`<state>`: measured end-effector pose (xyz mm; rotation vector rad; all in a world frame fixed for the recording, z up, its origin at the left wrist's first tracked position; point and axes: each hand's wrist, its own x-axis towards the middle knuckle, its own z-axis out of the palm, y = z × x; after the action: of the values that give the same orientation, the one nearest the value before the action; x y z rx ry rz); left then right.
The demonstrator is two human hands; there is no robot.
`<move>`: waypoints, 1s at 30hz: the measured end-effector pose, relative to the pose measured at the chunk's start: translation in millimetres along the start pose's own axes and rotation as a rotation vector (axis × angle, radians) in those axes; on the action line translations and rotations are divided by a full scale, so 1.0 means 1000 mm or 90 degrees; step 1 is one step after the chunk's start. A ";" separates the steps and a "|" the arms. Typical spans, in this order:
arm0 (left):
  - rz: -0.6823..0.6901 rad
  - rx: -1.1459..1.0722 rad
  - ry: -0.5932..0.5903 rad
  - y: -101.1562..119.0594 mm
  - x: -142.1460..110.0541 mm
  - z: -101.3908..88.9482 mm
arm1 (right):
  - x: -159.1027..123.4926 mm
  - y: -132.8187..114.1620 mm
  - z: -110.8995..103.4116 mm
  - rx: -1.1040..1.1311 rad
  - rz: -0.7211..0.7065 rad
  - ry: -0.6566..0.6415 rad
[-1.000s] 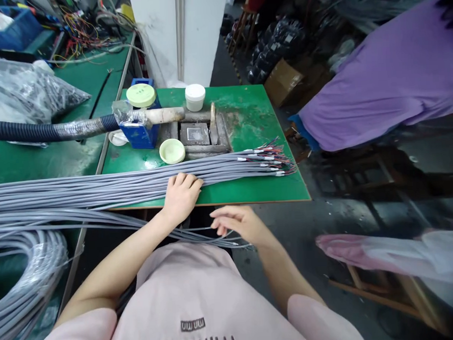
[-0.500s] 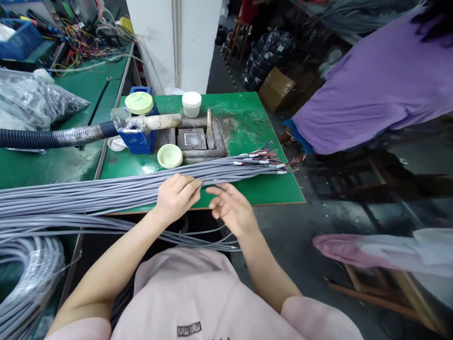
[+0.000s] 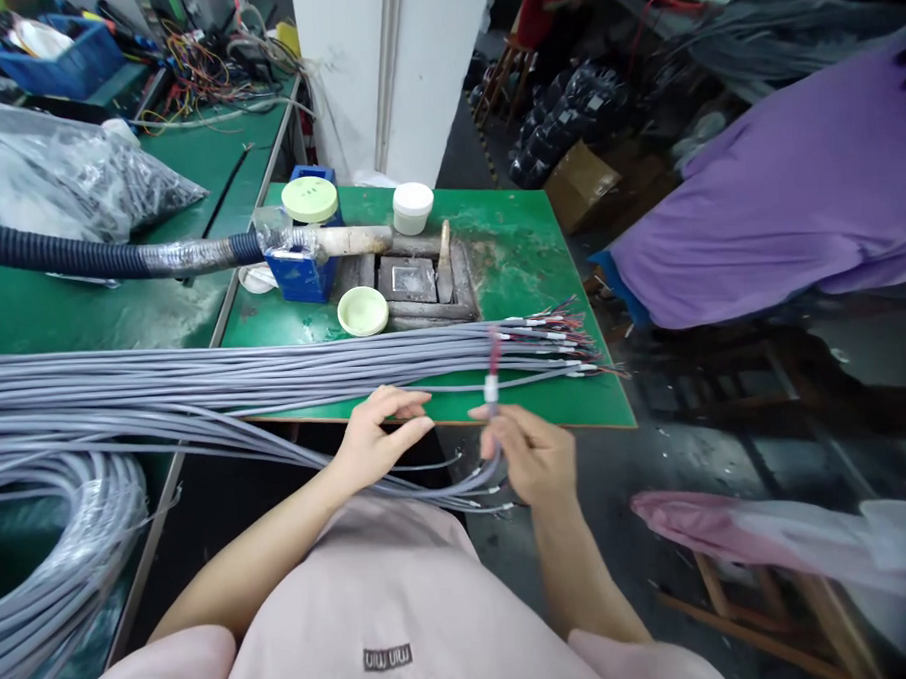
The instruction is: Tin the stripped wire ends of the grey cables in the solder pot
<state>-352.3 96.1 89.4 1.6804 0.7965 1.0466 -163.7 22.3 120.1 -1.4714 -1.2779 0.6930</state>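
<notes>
A long bundle of grey cables (image 3: 275,382) lies across the green workbench (image 3: 517,267), its stripped ends fanning out at the right with red and white tips. My right hand (image 3: 525,456) grips one grey cable (image 3: 493,428) below the table edge, and its white-sleeved end with red wires points upward. My left hand (image 3: 378,438) rests at the table's front edge, fingers extended and touching the cables, holding nothing. Loose cable lengths droop in front of the table between my hands.
A metal-framed pot (image 3: 405,279), pale green lid (image 3: 363,311), white jar (image 3: 412,207) and blue box (image 3: 300,276) stand behind the cables. A black corrugated hose (image 3: 59,257) crosses from the left. A cable coil (image 3: 64,557) lies lower left; a person's purple sleeve (image 3: 777,195) is at right.
My right hand has closed on a single cable and raised its end. My left hand has moved back towards the table edge. The view has shifted slightly.
</notes>
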 end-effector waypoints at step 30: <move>-0.259 -0.522 -0.040 0.005 0.022 -0.017 | 0.002 -0.007 0.029 -0.041 -0.111 -0.291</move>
<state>-358.2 120.5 102.7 0.8059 0.5231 0.8556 -191.2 32.9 117.9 -1.2716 -1.7684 0.9092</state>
